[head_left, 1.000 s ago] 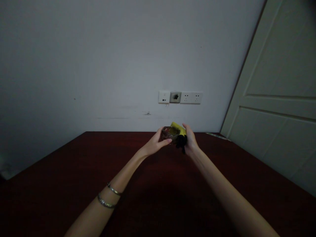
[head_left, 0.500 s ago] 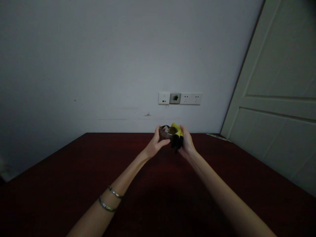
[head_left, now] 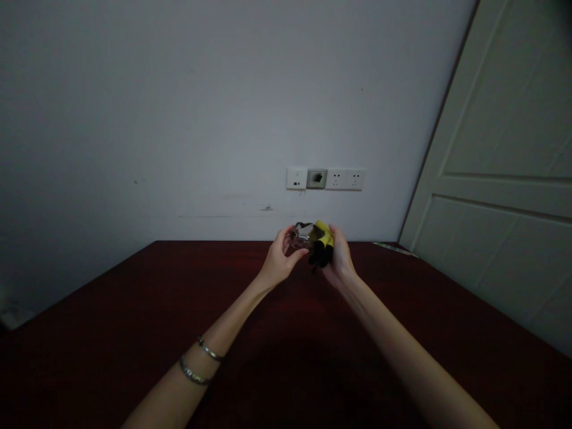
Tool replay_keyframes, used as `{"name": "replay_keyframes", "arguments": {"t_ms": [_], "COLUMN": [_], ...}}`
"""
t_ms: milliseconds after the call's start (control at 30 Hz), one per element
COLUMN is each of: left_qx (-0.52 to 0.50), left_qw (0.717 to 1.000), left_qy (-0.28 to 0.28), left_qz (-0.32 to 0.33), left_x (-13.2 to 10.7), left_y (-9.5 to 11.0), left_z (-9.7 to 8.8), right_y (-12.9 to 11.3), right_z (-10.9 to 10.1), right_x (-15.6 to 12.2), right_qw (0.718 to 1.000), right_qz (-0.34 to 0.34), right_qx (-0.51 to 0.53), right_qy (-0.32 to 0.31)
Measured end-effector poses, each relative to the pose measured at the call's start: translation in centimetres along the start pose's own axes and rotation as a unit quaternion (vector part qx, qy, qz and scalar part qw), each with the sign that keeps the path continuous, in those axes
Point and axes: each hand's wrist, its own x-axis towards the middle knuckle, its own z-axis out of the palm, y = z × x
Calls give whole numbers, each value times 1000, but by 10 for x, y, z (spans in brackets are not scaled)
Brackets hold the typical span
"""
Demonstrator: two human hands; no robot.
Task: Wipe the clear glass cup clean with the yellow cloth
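My left hand (head_left: pixel 279 257) is closed around the left side of a clear, shiny bowl-like container (head_left: pixel 302 236), thumb along the near side and fingers behind it. On the right, my right hand (head_left: pixel 341 256) grips a yellow-and-black bundle (head_left: pixel 325 239) with rounded, finger-like black ends. This bundle is pressed against the container's right side and hides part of it. Both things are held above the far part of a dark red table (head_left: pixel 286 316). The dim light leaves their exact kind unclear.
A pale wall (head_left: pixel 223 119) rises behind the table, with a row of sockets (head_left: pixel 337 179) above my hands. To the right stands a panelled white door (head_left: pixel 500 155). A thin flat strip (head_left: pixel 395 248) lies at the far right edge.
The clear container has tilted or turned slightly in my hands, and its rim shows more. My left hand has shifted a little. The right hand keeps its grip.
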Motion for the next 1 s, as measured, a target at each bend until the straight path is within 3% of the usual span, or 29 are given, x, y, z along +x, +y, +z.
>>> {"name": "replay_keyframes", "arguments": {"t_ms": [167, 333, 533, 700, 867, 1000], "left_qx": [-20, -44, -18, 17, 24, 25], "left_qw": [999, 995, 989, 997, 998, 997], "left_qy": [12, -50, -132, -63, 19, 28], "left_qz": [-41, -68, -68, -41, -49, -66], "left_x": [5, 2, -4, -3, 0, 1], "left_y": [-3, -3, 6, 2, -3, -6], "left_z": [-3, 0, -1, 1, 4, 3], "right_y": [1, -4, -10, -10, 1, 7], "right_z": [4, 1, -7, -5, 1, 5], "right_x": [-4, 0, 7, 4, -1, -5], "right_qw": [1000, 999, 996, 996, 1000, 1000], "right_qz": [-12, 10, 60, 64, -1, -1], "right_qx": [6, -40, -70, -67, -12, -26], "right_qy": [-10, -27, 6, 14, 1, 8]}}
